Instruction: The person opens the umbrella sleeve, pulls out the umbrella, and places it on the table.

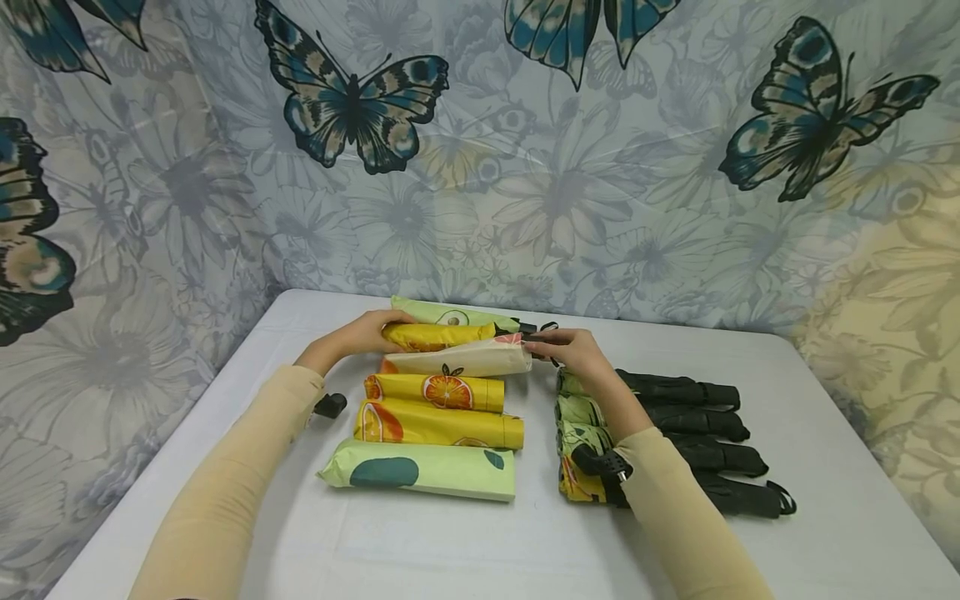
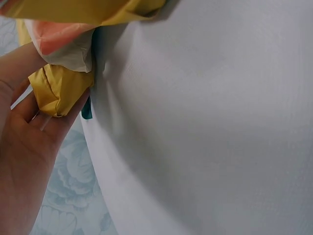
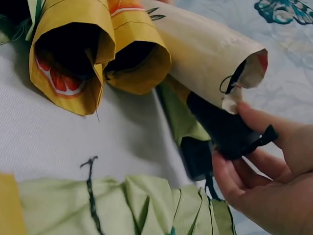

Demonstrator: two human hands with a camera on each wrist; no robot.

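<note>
My left hand [image 1: 372, 332] grips the left end of a yellow folded umbrella [image 1: 438, 336]; in the left wrist view its fingers curl around the yellow cloth [image 2: 57, 93], with the thumb by a cream sleeve. At the other end, my right hand [image 1: 567, 350] pinches the umbrella's black handle [image 3: 222, 128]. The right thumb touches the open rim of the cream sleeve [image 3: 205, 49], which lies along the umbrella's near side. Behind them is a green avocado-print umbrella [image 1: 455, 314] with a black handle.
Nearer me lie two yellow orange-print sleeves [image 1: 465, 393] [image 1: 442, 427] and a pale green sleeve [image 1: 465, 475]. At the right, several folded umbrellas [image 1: 581, 412] with black handles [image 1: 720, 456] lie in a row. A butterfly-print cloth [image 1: 525, 208] hangs behind the white table [image 1: 420, 550].
</note>
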